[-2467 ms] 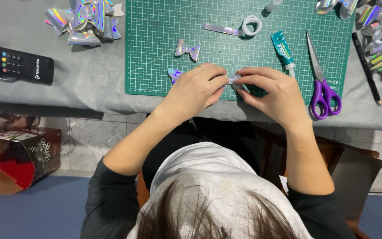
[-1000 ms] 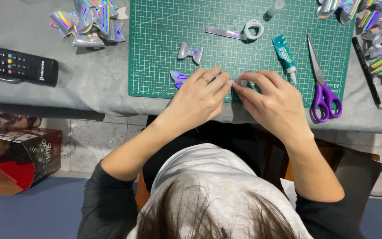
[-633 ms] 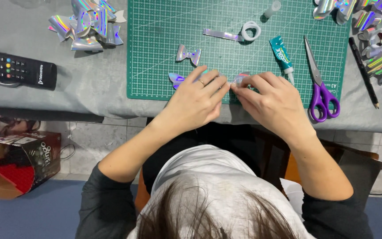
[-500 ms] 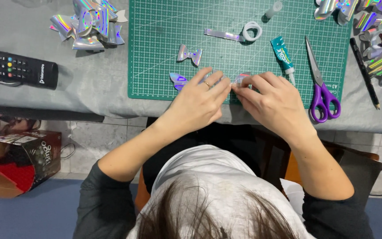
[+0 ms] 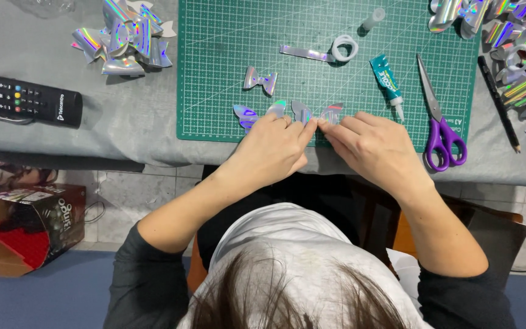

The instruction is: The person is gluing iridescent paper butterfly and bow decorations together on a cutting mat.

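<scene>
A green cutting mat (image 5: 226, 67) lies on the grey table. At its near edge, both hands pinch a small shiny holographic bow (image 5: 304, 111) between their fingertips. My left hand (image 5: 269, 149) holds its left side and my right hand (image 5: 375, 146) holds its right side. The bow's loops stick out above my fingers; its middle is hidden. A purple-tinted holographic piece (image 5: 245, 114) lies just left of my left hand. A finished small silver bow (image 5: 260, 80) rests on the mat above it.
On the mat are a silver strip (image 5: 302, 53), a white tape ring (image 5: 344, 47), a teal glue tube (image 5: 386, 79) and purple-handled scissors (image 5: 436, 119). Piles of holographic bows (image 5: 123, 36) and loops (image 5: 518, 55) flank it. A black remote (image 5: 22, 100), pencil (image 5: 499, 103) and floor box (image 5: 31, 225) are nearby.
My hands have stayed together at the mat's near edge. My fingers have shifted on the bow, so more of its loops now show above them.
</scene>
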